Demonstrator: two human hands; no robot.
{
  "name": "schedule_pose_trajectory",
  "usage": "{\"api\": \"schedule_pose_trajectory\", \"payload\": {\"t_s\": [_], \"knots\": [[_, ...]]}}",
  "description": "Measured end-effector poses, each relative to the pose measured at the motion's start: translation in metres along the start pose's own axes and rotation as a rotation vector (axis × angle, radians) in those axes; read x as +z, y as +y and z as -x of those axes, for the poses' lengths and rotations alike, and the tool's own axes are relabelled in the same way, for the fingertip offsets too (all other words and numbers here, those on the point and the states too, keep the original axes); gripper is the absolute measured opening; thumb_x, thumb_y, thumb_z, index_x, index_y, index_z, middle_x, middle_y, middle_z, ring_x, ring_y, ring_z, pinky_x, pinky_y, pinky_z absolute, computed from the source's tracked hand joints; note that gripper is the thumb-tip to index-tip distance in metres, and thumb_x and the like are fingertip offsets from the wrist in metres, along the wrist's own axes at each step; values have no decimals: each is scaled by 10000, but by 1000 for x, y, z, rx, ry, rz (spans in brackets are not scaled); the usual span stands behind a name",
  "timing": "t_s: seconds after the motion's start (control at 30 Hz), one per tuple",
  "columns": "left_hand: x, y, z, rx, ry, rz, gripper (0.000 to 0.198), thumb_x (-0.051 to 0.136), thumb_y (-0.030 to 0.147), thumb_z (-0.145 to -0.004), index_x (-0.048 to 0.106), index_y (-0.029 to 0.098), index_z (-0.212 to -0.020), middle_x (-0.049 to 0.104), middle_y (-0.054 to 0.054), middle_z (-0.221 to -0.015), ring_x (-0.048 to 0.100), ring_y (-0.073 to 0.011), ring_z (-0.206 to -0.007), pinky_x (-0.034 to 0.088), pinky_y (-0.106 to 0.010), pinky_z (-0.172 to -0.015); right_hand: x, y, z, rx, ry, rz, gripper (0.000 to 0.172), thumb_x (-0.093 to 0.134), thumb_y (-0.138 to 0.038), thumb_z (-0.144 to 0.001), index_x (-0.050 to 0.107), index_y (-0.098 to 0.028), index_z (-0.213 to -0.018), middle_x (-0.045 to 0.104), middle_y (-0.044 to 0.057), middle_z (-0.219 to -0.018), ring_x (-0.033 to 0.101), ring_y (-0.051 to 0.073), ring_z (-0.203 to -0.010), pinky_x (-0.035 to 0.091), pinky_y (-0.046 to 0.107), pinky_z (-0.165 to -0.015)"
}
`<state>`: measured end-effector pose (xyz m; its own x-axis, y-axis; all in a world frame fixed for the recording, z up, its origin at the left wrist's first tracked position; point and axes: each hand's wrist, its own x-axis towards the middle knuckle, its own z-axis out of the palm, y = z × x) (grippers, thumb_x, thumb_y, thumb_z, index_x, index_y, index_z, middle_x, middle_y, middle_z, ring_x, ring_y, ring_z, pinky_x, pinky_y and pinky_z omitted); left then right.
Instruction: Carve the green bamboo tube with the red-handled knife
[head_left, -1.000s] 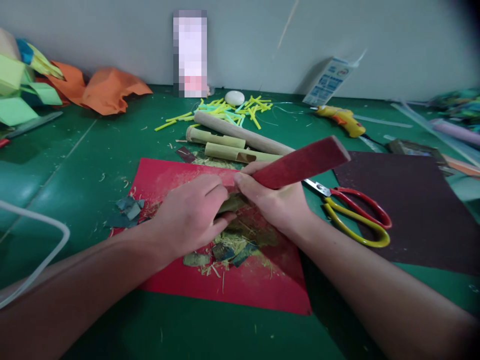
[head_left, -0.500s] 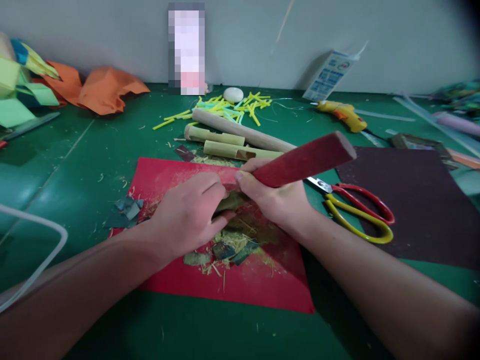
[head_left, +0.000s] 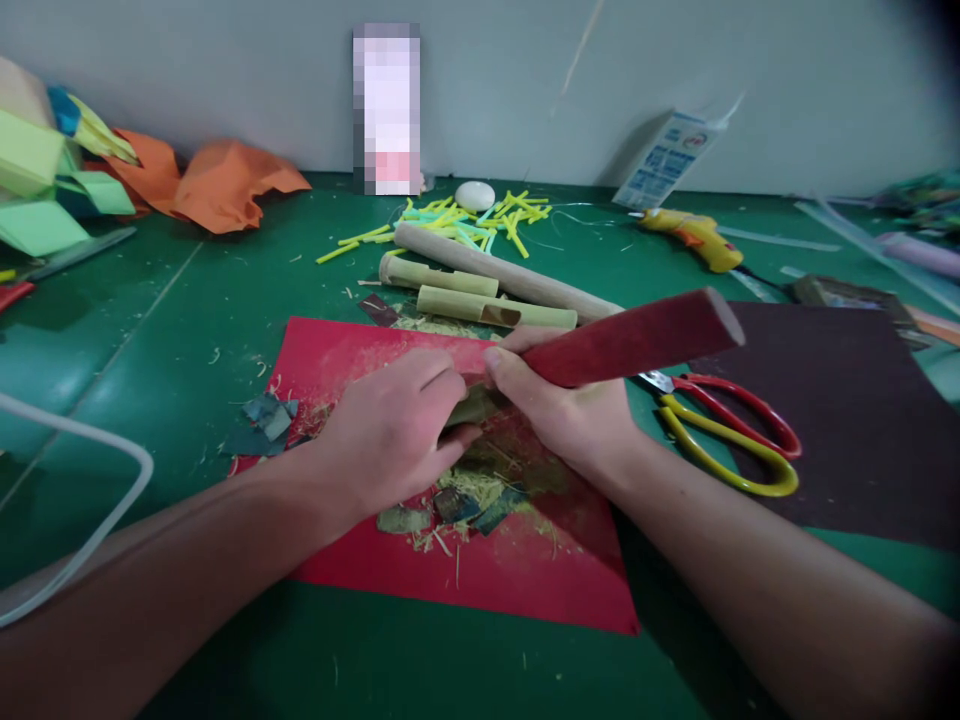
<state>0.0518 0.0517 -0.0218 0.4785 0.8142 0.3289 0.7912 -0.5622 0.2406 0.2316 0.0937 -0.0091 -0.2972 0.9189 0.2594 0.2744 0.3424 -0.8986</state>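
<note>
My left hand (head_left: 397, 430) is closed around a short greenish bamboo piece (head_left: 474, 407), most of it hidden by the fingers. In my right hand (head_left: 577, 415) is a tool with a thick red wooden handle (head_left: 637, 338). The handle slants up to the right, and the tool's working end is hidden at the bamboo. Both hands are close together over a red sheet (head_left: 525, 590). Pale shavings (head_left: 487, 490) and dark square scraps (head_left: 454, 505) lie on the sheet below them.
Behind the sheet lie two notched bamboo tubes (head_left: 457, 306) and a wooden rod (head_left: 517, 272). Scissors (head_left: 750, 480) rest partly on a brown sheet (head_left: 847, 420) at right. Farther back are yellow straw pieces (head_left: 360, 240), a glue gun (head_left: 694, 238), a carton (head_left: 667, 155) and orange paper (head_left: 225, 185).
The whole view has shifted slightly, so things appear a little lower and farther right. The red handle's end has dipped somewhat. Both hands keep their holds.
</note>
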Motion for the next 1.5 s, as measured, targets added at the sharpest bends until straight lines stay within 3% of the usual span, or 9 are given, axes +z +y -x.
{"api": "schedule_pose_trajectory", "payload": {"t_s": [0.17, 0.33, 0.67, 1.0, 1.2, 1.5], "knots": [[0, 0, 0, -5, 4, -4, 183, 631, 323, -910, 647, 141, -918, 658, -94, -924, 627, -257, -855, 493, -367, -684, 3, 0, 3, -5, 56, -25, 258, 645, -258, -840, 583, -214, -593, 561, -15, -587, 483, 117, -549, 383, 277, -516], [1, 0, 0, 10, 18, 4, 177, 640, 315, -908, 647, 139, -905, 663, -97, -932, 635, -258, -891, 511, -372, -738, 1, 1, 2, 27, 29, -47, 266, 651, -278, -846, 589, -207, -598, 501, -36, -532, 428, 93, -492, 355, 265, -485], [2, -1, 0, 18, 40, 1, 175, 675, 308, -881, 650, 134, -887, 663, -95, -919, 645, -275, -867, 513, -379, -692, 2, 1, 0, 36, 56, -46, 225, 678, -261, -799, 593, -200, -601, 544, -29, -561, 457, 97, -522, 362, 249, -470], [0, -1, -1, 7, -11, 26, 164, 653, 282, -887, 659, 119, -911, 658, -110, -927, 645, -287, -898, 516, -403, -750, 3, 3, 0, -3, 49, -55, 196, 675, -237, -792, 600, -197, -616, 569, -22, -596, 482, 103, -548, 386, 258, -493], [-3, -1, -4, 27, -3, 30, 132, 646, 255, -874, 624, 126, -851, 646, -98, -891, 628, -249, -816, 489, -365, -670, -8, 8, -4, 51, 100, -18, 288, 650, -203, -806, 550, -209, -535, 487, -36, -511, 419, 91, -478, 350, 271, -467], [-2, -2, -2, 8, 11, 59, 135, 662, 265, -872, 630, 136, -851, 651, -78, -896, 627, -234, -849, 489, -345, -697, -19, 14, -6, 48, 140, -6, 288, 651, -193, -804, 555, -220, -534, 505, -30, -506, 432, 99, -462, 373, 278, -465]]}}
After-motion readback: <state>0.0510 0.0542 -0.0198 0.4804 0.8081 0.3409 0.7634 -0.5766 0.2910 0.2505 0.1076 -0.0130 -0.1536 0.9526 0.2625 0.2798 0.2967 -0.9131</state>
